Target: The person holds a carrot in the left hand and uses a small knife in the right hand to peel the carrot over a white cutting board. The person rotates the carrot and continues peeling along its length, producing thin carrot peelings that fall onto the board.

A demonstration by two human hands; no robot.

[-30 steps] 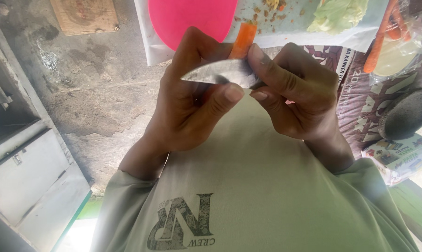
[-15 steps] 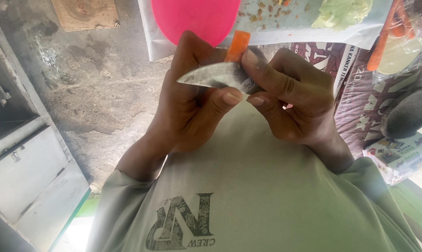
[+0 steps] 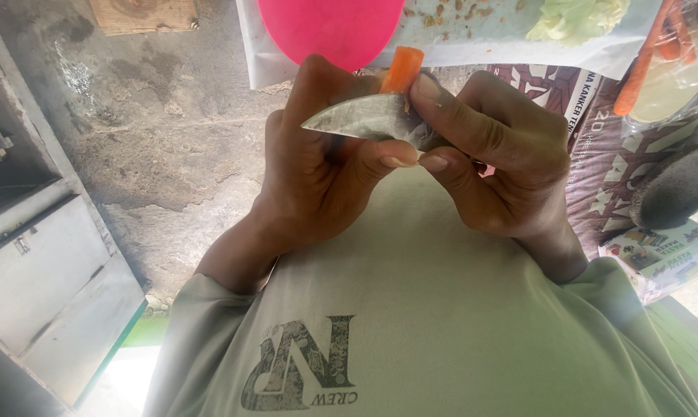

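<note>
Against the bare concrete floor, the left hand is curled around a carrot piece, whose orange end sticks up above the fingers. A curved knife blade lies across the carrot. The right hand is closed on the knife's handle end, forefinger pressing on the blade's back, both hands touching

Head camera looks steeply down, close over the fingers
</note>
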